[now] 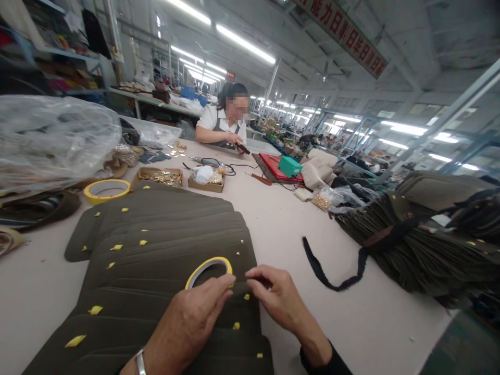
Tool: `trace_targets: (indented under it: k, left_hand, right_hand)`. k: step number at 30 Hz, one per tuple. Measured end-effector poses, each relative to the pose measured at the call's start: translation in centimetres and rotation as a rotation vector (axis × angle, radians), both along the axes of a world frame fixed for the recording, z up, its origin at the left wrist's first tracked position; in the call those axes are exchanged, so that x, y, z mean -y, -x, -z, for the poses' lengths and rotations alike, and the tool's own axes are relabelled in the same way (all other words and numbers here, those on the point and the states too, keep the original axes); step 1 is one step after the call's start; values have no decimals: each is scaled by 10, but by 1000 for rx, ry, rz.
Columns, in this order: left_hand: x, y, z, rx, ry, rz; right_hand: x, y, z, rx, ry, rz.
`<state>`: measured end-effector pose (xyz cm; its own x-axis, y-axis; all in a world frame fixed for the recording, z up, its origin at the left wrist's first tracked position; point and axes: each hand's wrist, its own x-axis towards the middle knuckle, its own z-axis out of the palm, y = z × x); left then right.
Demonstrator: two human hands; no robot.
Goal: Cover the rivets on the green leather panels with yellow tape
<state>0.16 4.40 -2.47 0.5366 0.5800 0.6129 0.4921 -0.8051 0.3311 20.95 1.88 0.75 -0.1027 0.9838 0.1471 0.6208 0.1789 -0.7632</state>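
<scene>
My left hand [191,317] is closed on a roll of yellow tape [210,262], which stands tilted above the dark olive fabric panels [156,284]. Just to its right, my right hand [279,297] has thumb and forefinger brought together near the roll; anything between those fingertips is too small to make out. The panels lie overlapped in layers beneath both hands. Small bits of yellow tape [95,310] dot them, and two small shiny metal pieces [238,253] sit near their right edge.
Another yellow tape roll [107,191] lies left of a box of gold-coloured hardware [160,177]. A black strip [332,285] curls on the table at right, beside a pile of dark olive pieces [406,250]. Across the table a co-worker [224,122] holds a dark object.
</scene>
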Motion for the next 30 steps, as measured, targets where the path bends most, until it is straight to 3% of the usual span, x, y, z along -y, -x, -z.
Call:
trace_targets:
  k: [3, 10, 14, 17, 21, 27, 30]
  left_hand:
    - [0, 0, -3, -22, -3, -21]
    - [3, -3, 1, -33, 24, -81]
    - [4, -3, -1, -26, 59, -12]
    - [5, -2, -6, -52, 119, 33]
    - [4, -1, -7, -138, 123, -20]
    - [3, -3, -10, -124, 20, -62]
    - [7, -4, -13, -69, -25, -47]
  right_hand:
    - [1, 11, -6, -78, -173, -113]
    - [-2, 22, 1, 84, -438, -281]
    - [-2, 21, 11, 143, -566, -251]
    - [0, 21, 16, 156, -574, -176]
    - [2, 25, 15, 86, -488, -79]
    - [-3, 38, 12, -398, 110, 152]
    - [-19, 36, 16, -542, 218, 198]
